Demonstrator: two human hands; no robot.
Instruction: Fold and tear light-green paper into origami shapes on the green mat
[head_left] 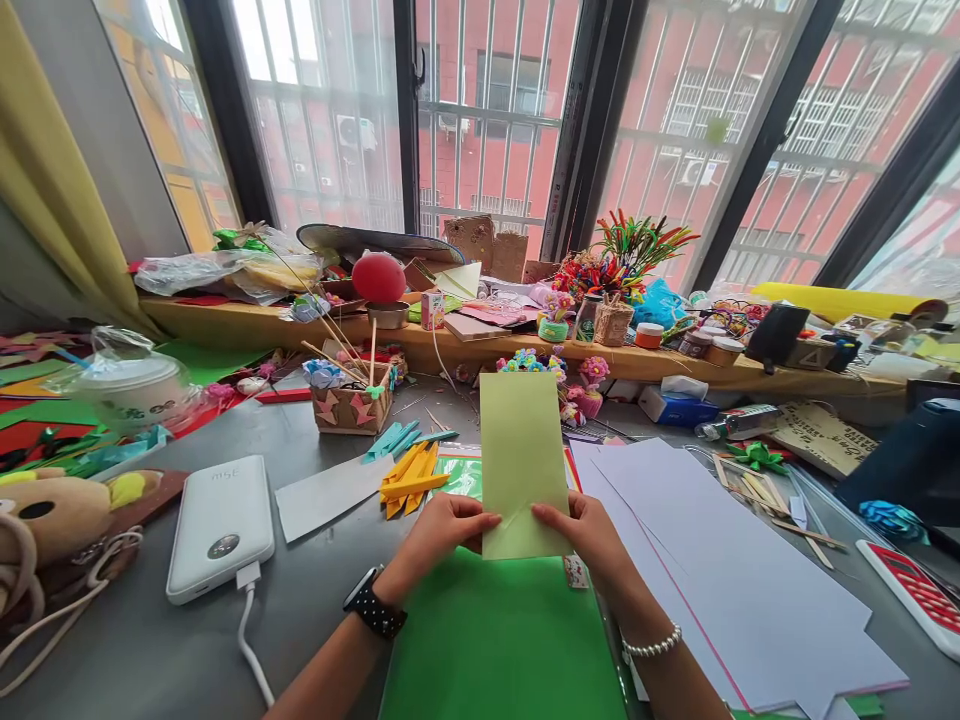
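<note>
A pale yellow-green sheet of paper (521, 440) stands upright between my hands, a slim rectangle with a faint crease low down. My left hand (450, 525) pinches its lower left edge, thumb in front. At the lower right edge my right hand (581, 525) pinches it the same way. The fingers behind the sheet are hidden. Beneath my hands lies a green plastic-covered folder (502, 640). Folded yellow paper pieces (409, 480) lie just beyond my left hand, with folded turquoise paper pieces (390, 440) behind them.
White paper sheets (720, 550) spread on the right. A white power bank (223, 525) with a cable lies on the left, near a grey card (330, 495). A cardboard box with sticks (352, 405) stands behind. Craft supplies crowd the window ledge (442, 355).
</note>
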